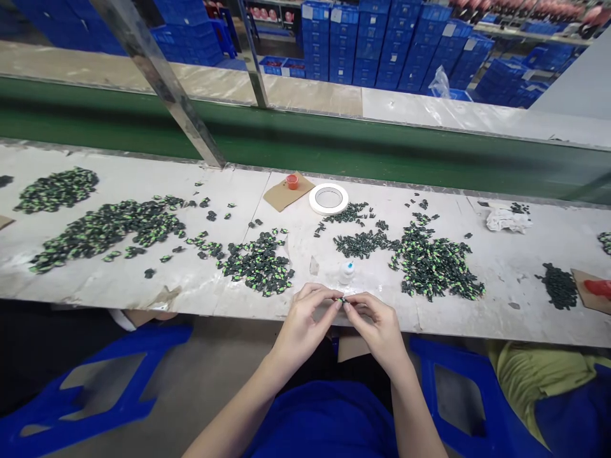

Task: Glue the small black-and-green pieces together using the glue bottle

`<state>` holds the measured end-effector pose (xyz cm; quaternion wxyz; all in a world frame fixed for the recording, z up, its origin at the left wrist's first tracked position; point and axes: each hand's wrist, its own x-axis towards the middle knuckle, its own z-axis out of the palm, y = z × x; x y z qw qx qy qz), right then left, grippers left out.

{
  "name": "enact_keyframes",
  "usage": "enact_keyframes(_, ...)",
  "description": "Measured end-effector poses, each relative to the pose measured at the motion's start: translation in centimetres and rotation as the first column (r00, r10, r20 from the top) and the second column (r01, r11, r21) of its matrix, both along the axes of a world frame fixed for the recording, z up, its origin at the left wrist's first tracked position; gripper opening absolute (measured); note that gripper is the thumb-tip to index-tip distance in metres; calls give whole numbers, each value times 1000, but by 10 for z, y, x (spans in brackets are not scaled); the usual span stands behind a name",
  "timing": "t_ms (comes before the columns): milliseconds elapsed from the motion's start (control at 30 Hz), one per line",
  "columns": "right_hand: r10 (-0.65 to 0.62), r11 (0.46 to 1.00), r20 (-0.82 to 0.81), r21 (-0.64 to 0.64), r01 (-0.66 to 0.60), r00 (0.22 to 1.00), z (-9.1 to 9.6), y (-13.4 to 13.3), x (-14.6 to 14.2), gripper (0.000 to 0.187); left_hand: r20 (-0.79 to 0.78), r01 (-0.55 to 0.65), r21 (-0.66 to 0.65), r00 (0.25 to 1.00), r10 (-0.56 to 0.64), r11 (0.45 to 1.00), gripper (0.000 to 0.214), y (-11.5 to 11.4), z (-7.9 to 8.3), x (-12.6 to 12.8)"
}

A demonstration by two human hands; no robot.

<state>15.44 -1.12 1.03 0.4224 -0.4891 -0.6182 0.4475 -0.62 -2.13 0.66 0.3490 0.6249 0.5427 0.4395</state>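
Observation:
My left hand [312,313] and my right hand [375,318] meet at the table's front edge, thumbs and forefingers pinched together. Between their fingertips is a small dark green and bright green plastic piece [342,299], mostly covered by the fingers. Just beyond the hands stands a small white bottle [347,272] with a blue tip. To the left lies a pile of dark and bright green pieces [260,264]. On the right is a larger pile of similar green pieces [436,264], and small dark parts [363,243] are heaped behind the bottle.
A roll of white tape [312,198], a cardboard piece [277,196] and a small red cup [292,182] sit toward the back. More green pieces [109,226] spread leftward. A metal post [167,89] rises at the rear. Blue stools [143,362] flank me, with people partly visible.

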Motion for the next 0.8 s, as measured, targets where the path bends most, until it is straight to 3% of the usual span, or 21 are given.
enact_keyframes(167,-12,1000,45,28,10,999,-4,0,-1,10,-118,-16,-17,993,14,1000,16,-3,-1,1)
enact_keyframes(500,-30,974,196,226,-15,980,-6,-5,-3,7,-75,-61,-35,995,58,998,14,-7,-2,7)
enact_keyframes(700,-3,971,239,233,-55,971,-11,-4,17,8,-108,15,-58,994,-21,998,24,-8,-12,8)
enact_keyframes(800,-190,962,305,246,116,933,-15,0,43,14,-311,-91,-8,947,84,996,28,-6,-12,-9)
